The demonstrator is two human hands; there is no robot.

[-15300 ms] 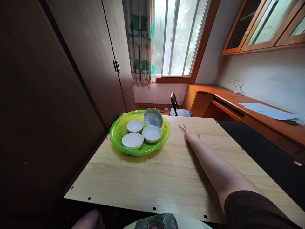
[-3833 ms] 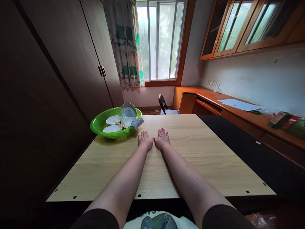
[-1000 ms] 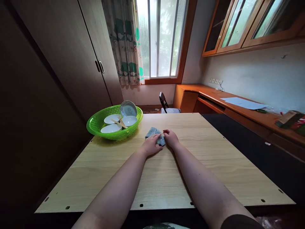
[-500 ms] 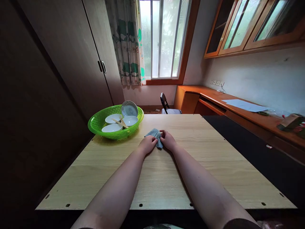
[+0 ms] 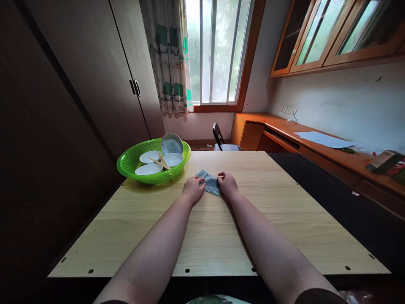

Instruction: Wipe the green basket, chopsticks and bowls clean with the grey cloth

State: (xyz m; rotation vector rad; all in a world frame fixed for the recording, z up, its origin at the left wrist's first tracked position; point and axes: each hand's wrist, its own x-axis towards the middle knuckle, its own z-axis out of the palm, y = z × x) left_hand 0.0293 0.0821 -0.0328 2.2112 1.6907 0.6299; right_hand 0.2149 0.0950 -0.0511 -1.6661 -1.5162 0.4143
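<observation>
A blue-grey cloth (image 5: 210, 183) lies spread between my hands on the light wooden table (image 5: 218, 236). On its left edge, my left hand (image 5: 193, 188) is closed, thumb and fingers gripping the fabric. The opposite edge is pinched by my right hand (image 5: 228, 184), its fingers curled. Part of the cloth's border is hidden under the fingers. To the left of the cloth stands a green plastic basket (image 5: 128, 172). Inside it are several white bowls (image 5: 148, 169), one of them a patterned bowl (image 5: 172, 144) tilted up on its side, and wooden chopsticks (image 5: 160, 162) lying across them.
A dark folding chair (image 5: 218, 134) stands beyond the table's far edge. Along the right wall runs an orange-brown desk (image 5: 280, 126) with white papers (image 5: 324, 139) and a box (image 5: 386, 162). A tall dark wardrobe (image 5: 95, 76) rises on the left.
My hands have moved apart, the left one leftward and the right one slightly rightward. Between them the bunched cloth has been drawn out flatter and wider.
</observation>
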